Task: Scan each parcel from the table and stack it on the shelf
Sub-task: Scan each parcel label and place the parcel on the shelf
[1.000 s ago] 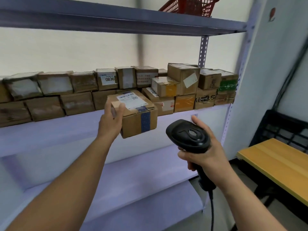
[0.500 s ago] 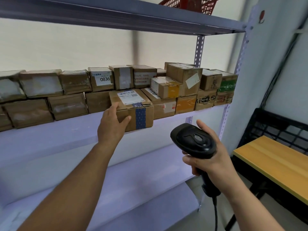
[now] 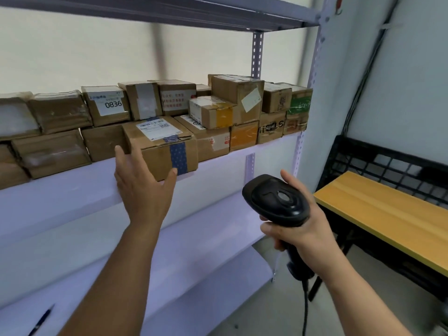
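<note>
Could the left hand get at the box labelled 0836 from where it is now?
Probably yes. The left hand is open at the blue-taped parcel; the 0836 box sits on the upper row just behind, its front face unobstructed.

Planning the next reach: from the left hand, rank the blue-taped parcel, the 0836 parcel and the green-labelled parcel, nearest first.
1. blue-taped parcel, touching the left hand.
2. 0836 parcel, up and left, back row.
3. green-labelled parcel, far right end.

Our left hand (image 3: 143, 190) reaches up and forward, arm extended, fingers spread, palm away from us. Our right hand (image 3: 303, 229) sits lower, fist wrapped tight round something black, thumb (image 3: 291, 180) up along its side.
</note>
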### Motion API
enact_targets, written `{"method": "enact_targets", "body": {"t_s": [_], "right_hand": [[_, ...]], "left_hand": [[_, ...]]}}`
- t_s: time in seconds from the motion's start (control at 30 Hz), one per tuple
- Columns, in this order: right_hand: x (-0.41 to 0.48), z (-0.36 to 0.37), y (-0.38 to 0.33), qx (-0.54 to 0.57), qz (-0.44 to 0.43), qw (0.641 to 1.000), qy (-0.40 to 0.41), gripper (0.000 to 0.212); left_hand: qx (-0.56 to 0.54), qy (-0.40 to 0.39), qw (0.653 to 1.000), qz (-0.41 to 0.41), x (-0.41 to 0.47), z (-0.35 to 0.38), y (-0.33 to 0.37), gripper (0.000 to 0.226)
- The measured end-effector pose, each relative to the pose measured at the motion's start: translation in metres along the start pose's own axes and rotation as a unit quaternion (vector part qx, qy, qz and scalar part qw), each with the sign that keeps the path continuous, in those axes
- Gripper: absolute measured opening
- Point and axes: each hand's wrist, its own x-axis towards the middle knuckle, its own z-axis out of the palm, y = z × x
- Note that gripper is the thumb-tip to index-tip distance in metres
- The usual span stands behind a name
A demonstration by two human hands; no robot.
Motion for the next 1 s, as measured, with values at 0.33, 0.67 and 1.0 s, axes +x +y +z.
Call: {"method": "enact_targets", "body": {"t_s": [0.33, 0.67, 1.0], "right_hand": [[-0.054, -0.066, 0.008, 0.01, 0.006, 0.998, 0.062, 0.094], [-0.137, -0.181, 0.005, -0.021, 0.012, 0.992, 0.123, 0.097], [-0.235, -0.313, -0.014, -0.081, 0.033, 0.971, 0.223, 0.097]], "left_hand": [[-0.094, -0.197, 0.97, 0.11, -0.123, 0.042, 0.068, 0.064], [-0.097, -0.279, 0.935, 0.195, -0.217, 0.091, 0.169, 0.064], [-0.134, -0.349, 0.89, 0.262, -0.333, 0.128, 0.299, 0.072]]}}
